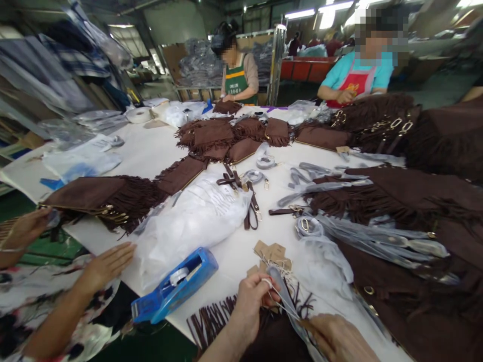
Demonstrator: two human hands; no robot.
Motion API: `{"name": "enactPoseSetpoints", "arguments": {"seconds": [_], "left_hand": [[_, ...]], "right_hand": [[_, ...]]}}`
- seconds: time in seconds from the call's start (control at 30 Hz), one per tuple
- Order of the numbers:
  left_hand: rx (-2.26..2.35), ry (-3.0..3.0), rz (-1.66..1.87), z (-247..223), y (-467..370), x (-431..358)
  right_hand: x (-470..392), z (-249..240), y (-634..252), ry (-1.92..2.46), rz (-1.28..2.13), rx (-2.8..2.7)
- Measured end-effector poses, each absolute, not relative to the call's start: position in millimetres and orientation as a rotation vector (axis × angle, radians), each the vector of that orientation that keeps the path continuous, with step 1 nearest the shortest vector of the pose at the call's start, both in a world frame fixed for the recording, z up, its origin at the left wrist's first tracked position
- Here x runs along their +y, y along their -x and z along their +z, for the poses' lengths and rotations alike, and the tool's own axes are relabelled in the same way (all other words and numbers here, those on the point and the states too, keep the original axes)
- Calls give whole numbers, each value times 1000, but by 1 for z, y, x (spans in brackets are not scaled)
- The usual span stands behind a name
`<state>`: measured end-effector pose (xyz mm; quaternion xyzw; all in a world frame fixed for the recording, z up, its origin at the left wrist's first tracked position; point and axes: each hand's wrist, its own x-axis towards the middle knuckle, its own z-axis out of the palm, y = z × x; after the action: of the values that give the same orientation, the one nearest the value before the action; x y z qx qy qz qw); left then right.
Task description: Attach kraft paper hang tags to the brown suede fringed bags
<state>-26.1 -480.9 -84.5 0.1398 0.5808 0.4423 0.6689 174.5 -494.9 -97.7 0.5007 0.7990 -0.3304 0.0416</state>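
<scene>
My left hand (249,304) is closed, its thumb and forefinger pinching a thin white string (278,291). The string runs taut down to the fingers of my right hand (337,336), which is curled and slightly blurred. Whether a tag is also in that hand, I cannot tell. Between the hands passes a grey strap in clear plastic wrap (289,301). Below them lies a dark brown fringed bag (279,337), partly hidden by my hands and wrists. Just beyond my left hand is a pile of kraft paper tags (274,254) with white strings.
A blue tape dispenser (175,286) and a white plastic bag (196,216) lie to the left. A co-worker's hand (109,264) is beside them. Brown fringed bags (407,196) and wrapped straps (381,241) fill the right. Two people stand across the white table (151,146).
</scene>
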Motion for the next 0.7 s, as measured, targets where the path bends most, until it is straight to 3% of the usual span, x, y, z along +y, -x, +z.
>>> {"name": "enactPoseSetpoints", "arguments": {"seconds": [0.07,0.13,0.23,0.33,0.4,0.47,0.57,0.7], "left_hand": [[1375,-468,919,-86,22,-482],[1394,-618,839,-86,16,-483],[1407,-866,784,-82,6,-481],[1418,-909,743,-75,-1,-475],[1343,-839,755,-72,-2,-471],[1231,-787,808,-73,-1,-470],[1219,-786,767,-83,1,-478],[1436,-1014,299,-106,-11,-503]], "right_hand": [[-494,-96,-176,-1565,-964,2460],[-492,-92,-169,-1703,-1150,2514],[-489,-85,-147,-1952,-2011,2221],[-486,-83,-126,-1873,-2982,1439],[-485,-84,-124,-1794,-3248,1176],[-485,-87,-133,-1803,-3207,1236],[-486,-92,-159,-1913,-2845,1565],[-499,-99,-193,-2190,-2266,1839]]}}
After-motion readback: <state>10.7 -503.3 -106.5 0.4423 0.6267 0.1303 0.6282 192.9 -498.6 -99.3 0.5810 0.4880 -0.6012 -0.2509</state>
